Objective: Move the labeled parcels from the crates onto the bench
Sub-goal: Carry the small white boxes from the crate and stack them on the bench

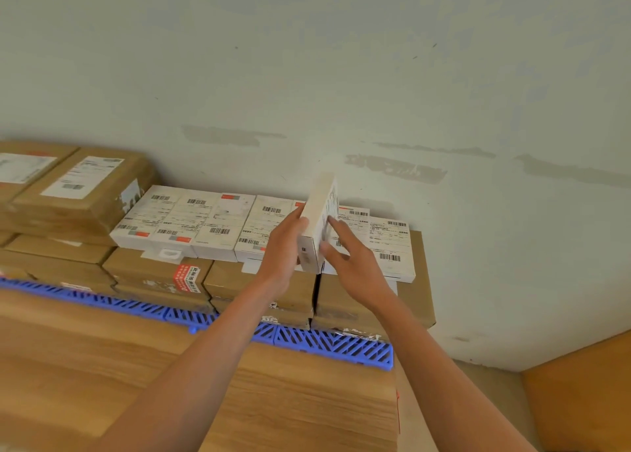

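A white labeled parcel (319, 226) is being held on edge, tilted upright, just right of the frame's centre, above a row of flat white parcels (191, 221) that are lying label-up across the middle of the frame. That row is resting on stacked brown cartons (160, 274), which are sitting on a blue slatted crate (327, 344). A wooden bench surface (102, 366) is filling the lower left of the frame.

A slip is being judged the main risk: the parcel is being gripped only along its narrow lower edge, so a loosened hold could let it tip toward the wall at the top of the frame or drop onto the row below and knock neighbours askew. The smooth faces are likely offering little friction.

The left hand (285, 246) is being wrapped around the parcel's left face, with the fingers curled and the thumb pressed against the near edge. The right hand (351, 257) is being held mostly open, its fingers (336, 224) spread and fairly straight, with the tips touching the labeled right face as a steadying support rather than a clamp. Larger brown parcels (82, 185) are being seen at the upper left
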Available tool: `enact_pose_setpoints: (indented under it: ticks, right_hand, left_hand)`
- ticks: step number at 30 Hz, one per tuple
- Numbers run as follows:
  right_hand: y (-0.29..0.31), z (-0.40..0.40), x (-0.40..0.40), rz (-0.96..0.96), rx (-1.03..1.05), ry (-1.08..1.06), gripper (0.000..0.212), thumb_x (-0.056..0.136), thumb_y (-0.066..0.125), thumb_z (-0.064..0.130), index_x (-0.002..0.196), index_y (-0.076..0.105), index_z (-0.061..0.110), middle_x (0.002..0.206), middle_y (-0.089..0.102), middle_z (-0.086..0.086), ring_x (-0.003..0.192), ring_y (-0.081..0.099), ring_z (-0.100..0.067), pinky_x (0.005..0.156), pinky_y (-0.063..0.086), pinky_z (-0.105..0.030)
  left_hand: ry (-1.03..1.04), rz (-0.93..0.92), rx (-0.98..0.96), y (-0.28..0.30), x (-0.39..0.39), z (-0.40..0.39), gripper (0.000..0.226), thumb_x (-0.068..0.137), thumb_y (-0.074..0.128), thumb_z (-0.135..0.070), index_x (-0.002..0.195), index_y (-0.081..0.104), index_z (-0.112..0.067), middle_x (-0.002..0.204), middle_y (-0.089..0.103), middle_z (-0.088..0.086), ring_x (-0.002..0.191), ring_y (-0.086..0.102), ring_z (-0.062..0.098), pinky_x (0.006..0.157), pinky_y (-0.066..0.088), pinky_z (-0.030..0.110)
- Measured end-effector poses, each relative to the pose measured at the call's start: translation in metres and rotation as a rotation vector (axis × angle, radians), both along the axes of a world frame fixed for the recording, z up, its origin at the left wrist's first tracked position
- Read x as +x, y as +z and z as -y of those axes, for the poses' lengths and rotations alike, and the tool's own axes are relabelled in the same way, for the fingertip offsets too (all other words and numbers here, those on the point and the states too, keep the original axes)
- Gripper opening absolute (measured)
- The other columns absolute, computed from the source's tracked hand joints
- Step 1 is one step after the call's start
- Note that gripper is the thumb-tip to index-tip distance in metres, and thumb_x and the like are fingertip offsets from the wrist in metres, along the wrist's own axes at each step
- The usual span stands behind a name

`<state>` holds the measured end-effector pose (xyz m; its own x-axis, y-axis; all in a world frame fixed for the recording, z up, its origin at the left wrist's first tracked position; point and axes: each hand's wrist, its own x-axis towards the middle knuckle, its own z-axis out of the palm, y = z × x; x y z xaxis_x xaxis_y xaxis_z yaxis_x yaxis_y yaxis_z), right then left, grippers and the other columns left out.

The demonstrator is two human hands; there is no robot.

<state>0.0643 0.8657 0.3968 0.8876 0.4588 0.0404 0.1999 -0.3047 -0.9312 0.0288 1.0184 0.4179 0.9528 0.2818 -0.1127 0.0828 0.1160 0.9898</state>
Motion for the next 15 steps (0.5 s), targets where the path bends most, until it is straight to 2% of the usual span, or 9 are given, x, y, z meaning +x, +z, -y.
enact_pose_setpoints:
  ticks: [1, 2, 4, 5, 7, 10, 11, 13, 15]
  right_hand:
    - [0.002, 0.000, -0.002, -0.026, 0.031, 0.002, 0.053, 0.102, 0.053, 0.046, 0.150, 0.034, 0.051, 0.158, 0.034, 0.019, 0.141, 0.040, -0.006, 0.101, 0.043, -0.014]
    - [0.002, 0.001, -0.004, -0.054, 0.061, 0.003, 0.053, 0.101, 0.054, 0.048, 0.149, 0.033, 0.055, 0.159, 0.035, 0.015, 0.139, 0.045, -0.010, 0.104, 0.046, -0.022]
    - [0.004, 0.001, -0.008, -0.086, 0.115, 0.004, 0.054, 0.099, 0.058, 0.048, 0.147, 0.035, 0.057, 0.161, 0.034, 0.009, 0.133, 0.053, -0.017, 0.105, 0.051, -0.041]
    - [0.004, 0.002, -0.010, -0.079, 0.134, -0.002, 0.055, 0.098, 0.061, 0.047, 0.146, 0.036, 0.057, 0.163, 0.029, 0.012, 0.133, 0.053, -0.018, 0.103, 0.052, -0.042]
    - [0.006, 0.004, -0.012, -0.033, 0.142, -0.035, 0.055, 0.096, 0.065, 0.044, 0.143, 0.041, 0.058, 0.165, 0.018, 0.020, 0.142, 0.042, -0.015, 0.104, 0.051, -0.040]
    - [0.006, 0.005, -0.014, 0.014, 0.139, -0.063, 0.057, 0.093, 0.069, 0.028, 0.138, 0.048, 0.056, 0.165, 0.015, 0.021, 0.149, 0.025, -0.007, 0.113, 0.042, -0.045]
    - [0.005, 0.006, -0.014, 0.027, 0.131, -0.064, 0.058, 0.092, 0.070, 0.024, 0.136, 0.049, 0.056, 0.165, 0.014, 0.021, 0.146, 0.024, -0.002, 0.113, 0.043, -0.041]
    - [0.003, 0.006, -0.017, 0.064, 0.103, -0.053, 0.059, 0.091, 0.072, 0.023, 0.136, 0.050, 0.053, 0.164, 0.013, 0.025, 0.139, 0.025, 0.007, 0.104, 0.044, -0.018]
    - [-0.001, 0.006, -0.020, 0.097, 0.050, -0.031, 0.060, 0.090, 0.074, 0.027, 0.141, 0.049, 0.048, 0.164, 0.009, 0.028, 0.141, 0.027, 0.005, 0.096, 0.038, -0.005]
  left_hand:
    - [0.010, -0.010, -0.055, 0.001, -0.002, 0.000, 0.046, 0.090, 0.046, -0.043, 0.133, 0.063, -0.040, 0.120, 0.072, -0.004, 0.112, 0.067, 0.024, 0.085, 0.057, 0.048]
    - [0.017, -0.014, -0.080, 0.001, -0.005, 0.001, 0.046, 0.091, 0.045, -0.044, 0.133, 0.063, -0.036, 0.120, 0.072, 0.001, 0.112, 0.067, 0.028, 0.085, 0.058, 0.048]
    - [0.025, -0.007, -0.053, 0.002, -0.011, 0.002, 0.045, 0.095, 0.043, -0.043, 0.135, 0.061, -0.034, 0.119, 0.073, -0.001, 0.110, 0.068, 0.024, 0.081, 0.057, 0.041]
    - [0.033, 0.007, -0.021, 0.001, -0.013, 0.002, 0.042, 0.100, 0.042, -0.039, 0.137, 0.060, -0.034, 0.118, 0.073, -0.004, 0.107, 0.069, 0.019, 0.078, 0.057, 0.036]
    - [0.073, 0.041, 0.035, 0.002, -0.017, 0.002, 0.038, 0.108, 0.041, -0.027, 0.141, 0.058, -0.033, 0.120, 0.072, -0.008, 0.103, 0.070, 0.011, 0.073, 0.059, 0.028]
    - [0.147, 0.087, 0.190, 0.000, -0.023, 0.000, 0.038, 0.108, 0.045, -0.017, 0.139, 0.058, -0.035, 0.128, 0.066, -0.012, 0.102, 0.069, 0.007, 0.071, 0.060, 0.026]
    - [0.154, 0.095, 0.246, -0.001, -0.025, 0.000, 0.037, 0.108, 0.046, -0.019, 0.138, 0.060, -0.035, 0.129, 0.066, -0.012, 0.101, 0.069, 0.006, 0.071, 0.060, 0.026]
    - [0.155, 0.084, 0.304, -0.003, -0.031, 0.000, 0.033, 0.106, 0.052, -0.032, 0.137, 0.062, -0.036, 0.123, 0.069, -0.017, 0.097, 0.069, 0.005, 0.070, 0.060, 0.025]
    - [0.144, 0.050, 0.347, -0.004, -0.036, -0.002, 0.037, 0.102, 0.058, -0.040, 0.139, 0.061, -0.038, 0.120, 0.069, -0.023, 0.092, 0.069, 0.004, 0.072, 0.060, 0.028]
